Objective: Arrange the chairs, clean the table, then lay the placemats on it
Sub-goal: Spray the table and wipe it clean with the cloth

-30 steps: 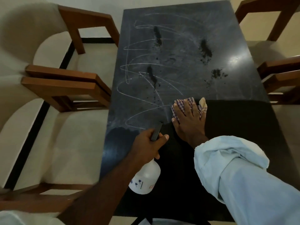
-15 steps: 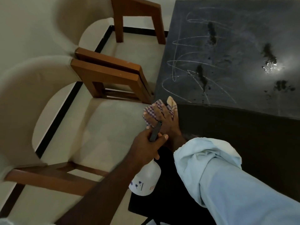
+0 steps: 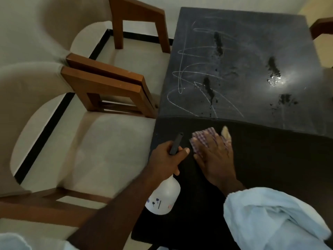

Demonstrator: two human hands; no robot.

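A black table [image 3: 270,159] fills the right half of the view. Its far half is dusty grey with white scribble marks [image 3: 187,83] and dark wet patches [image 3: 273,66]; the near half is wiped dark. My right hand [image 3: 216,159] presses flat on a checked cloth [image 3: 203,137] near the table's left edge. My left hand [image 3: 166,156] grips the black trigger head of a white spray bottle [image 3: 164,197], which hangs tilted over the table's near left corner.
Two cream-cushioned wooden chairs stand along the table's left side, the near chair [image 3: 90,150] and the far chair [image 3: 137,24], armrests touching the table edge. Another wooden chair arm [image 3: 322,27] shows at the far right. A black floor strip runs behind the chairs.
My right hand has slid the cloth from the table's left edge back towards the right and nearer to me. The view has swung slightly. My left hand still holds the bottle.
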